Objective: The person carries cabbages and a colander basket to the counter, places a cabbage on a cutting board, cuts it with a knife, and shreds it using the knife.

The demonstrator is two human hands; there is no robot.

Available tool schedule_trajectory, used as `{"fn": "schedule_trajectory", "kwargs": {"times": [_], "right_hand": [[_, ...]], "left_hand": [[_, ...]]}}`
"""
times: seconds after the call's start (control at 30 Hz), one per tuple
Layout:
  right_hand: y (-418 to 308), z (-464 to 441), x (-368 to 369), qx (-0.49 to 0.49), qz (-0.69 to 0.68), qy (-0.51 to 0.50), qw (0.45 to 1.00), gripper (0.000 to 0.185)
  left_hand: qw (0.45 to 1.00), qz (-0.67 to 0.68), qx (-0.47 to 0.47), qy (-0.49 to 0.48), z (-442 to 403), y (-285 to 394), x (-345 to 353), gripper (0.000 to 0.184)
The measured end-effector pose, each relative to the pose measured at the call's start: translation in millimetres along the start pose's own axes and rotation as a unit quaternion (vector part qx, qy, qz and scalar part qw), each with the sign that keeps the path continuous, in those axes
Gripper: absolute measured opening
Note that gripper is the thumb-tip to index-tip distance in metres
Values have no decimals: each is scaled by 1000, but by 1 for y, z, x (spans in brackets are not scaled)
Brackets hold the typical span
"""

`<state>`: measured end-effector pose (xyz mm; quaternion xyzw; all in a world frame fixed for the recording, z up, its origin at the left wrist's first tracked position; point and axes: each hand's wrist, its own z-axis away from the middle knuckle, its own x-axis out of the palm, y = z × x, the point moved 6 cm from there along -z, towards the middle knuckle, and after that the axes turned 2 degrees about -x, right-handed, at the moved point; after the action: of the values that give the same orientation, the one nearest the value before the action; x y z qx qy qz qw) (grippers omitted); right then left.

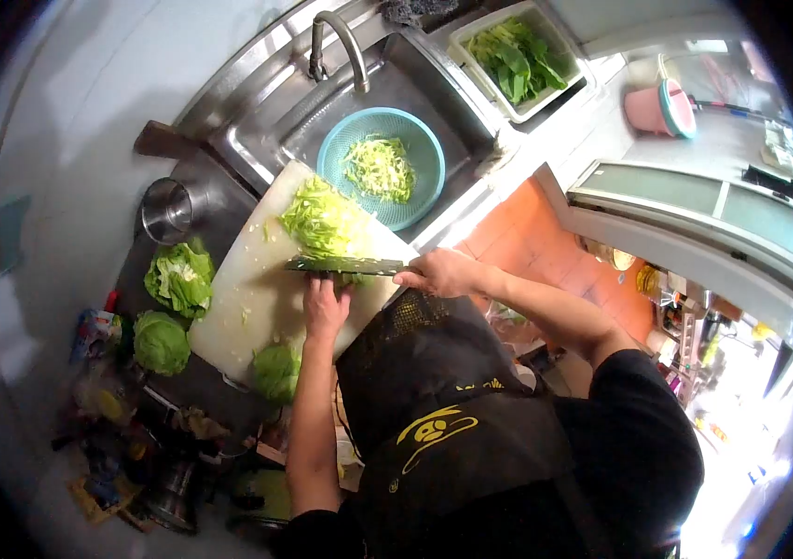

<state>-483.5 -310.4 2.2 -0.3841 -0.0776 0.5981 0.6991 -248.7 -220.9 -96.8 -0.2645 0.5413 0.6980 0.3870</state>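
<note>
A white cutting board (243, 293) lies beside the sink, one corner under the blue colander's edge. On it sits a pile of shredded green lettuce (322, 219). My right hand (438, 273) is closed round the handle of a wide knife (345, 266), whose blade stands along the pile's near side. My left hand (325, 303) is against the blade's near side, its fingertips hidden behind the knife and some lettuce. Whether it grips anything cannot be made out. Another lettuce piece (277, 373) is at the board's near edge. The blue colander (432, 172) holds shredded lettuce.
A metal sink (299, 140) with a faucet (345, 42) lies beyond the board. At the left are two lettuce heads (179, 279) (162, 343), a glass bowl (166, 211) and a brown handle (165, 142). A white bin (560, 98) holds leafy greens.
</note>
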Motion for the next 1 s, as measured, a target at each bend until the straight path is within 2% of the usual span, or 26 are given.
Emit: {"fn": "schedule_trajectory", "kwargs": {"times": [0.23, 0.37, 0.4, 0.5, 0.53, 0.63, 0.73, 0.83, 0.93, 1.0], "right_hand": [[29, -52, 34, -19, -31, -1, 999, 73], [38, -46, 37, -19, -91, 39, 995, 73], [32, -37, 30, -3, -72, 25, 997, 70], [16, -13, 15, -15, -36, 3, 999, 69], [8, -7, 7, -24, -9, 6, 1000, 71], [-3, -3, -6, 13, 38, -16, 999, 74], [8, -19, 4, 14, 21, -37, 999, 77], [19, -44, 21, 13, 0, -27, 1000, 78], [29, -52, 29, -44, -54, 39, 997, 72], [31, -47, 29, -50, -72, 54, 995, 72]], "left_hand": [[998, 56, 5, 41, 0, 10, -12, 65], [995, 70, -2, 69, 3, 9, -11, 65], [995, 64, -9, 73, 5, 9, -10, 64], [996, 17, -81, -39, 1, 3, -2, 63], [999, -24, -31, 36, 5, -7, 11, 59], [999, 8, -39, -22, 3, -2, 3, 58], [998, 36, -53, -30, -1, 12, -11, 60], [998, 52, -6, 18, -3, 12, -8, 63], [997, 39, 0, 65, 5, 9, -4, 63], [997, 55, -14, 57, 8, 9, -2, 63]]}}
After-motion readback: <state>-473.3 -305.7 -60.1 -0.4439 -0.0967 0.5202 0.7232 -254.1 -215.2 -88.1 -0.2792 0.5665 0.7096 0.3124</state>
